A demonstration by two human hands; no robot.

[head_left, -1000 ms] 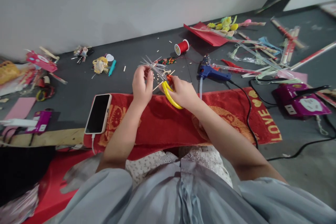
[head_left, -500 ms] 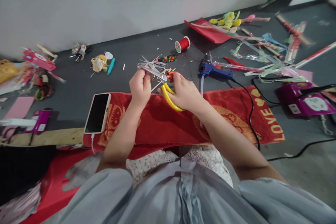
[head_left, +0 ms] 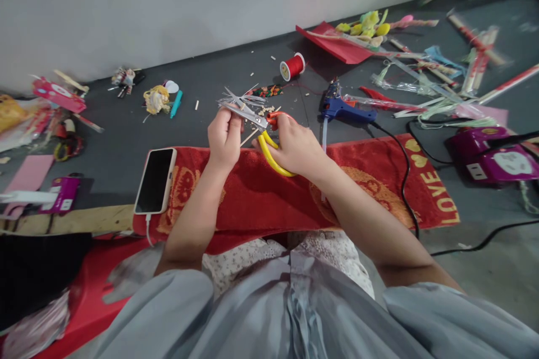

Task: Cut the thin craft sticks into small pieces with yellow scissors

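My right hand (head_left: pixel 297 148) grips scissors (head_left: pixel 266 137) with yellow and orange handles, their blades pointing left toward my left hand. My left hand (head_left: pixel 224 137) is closed, pinching a bundle of thin silvery strips (head_left: pixel 239 101) that fan out above its fingers. The scissor blades meet the strips just above my left thumb. Both hands hover over the far edge of a red towel (head_left: pixel 261 193) with gold print. Small light cut bits (head_left: pixel 265 112) lie on the dark table just beyond.
A phone (head_left: pixel 155 179) on a cable lies on the towel's left end. A blue glue gun (head_left: pixel 343 110), red thread spool (head_left: pixel 292 67), purple power strip (head_left: pixel 490 157), and craft sticks and flowers (head_left: pixel 370 25) crowd the right. More craft clutter sits at the left edge.
The scissor blades have swung from pointing up-left to lying against the strips by my left hand. My left fingers have closed tighter on the bundle. The view shifted slightly.
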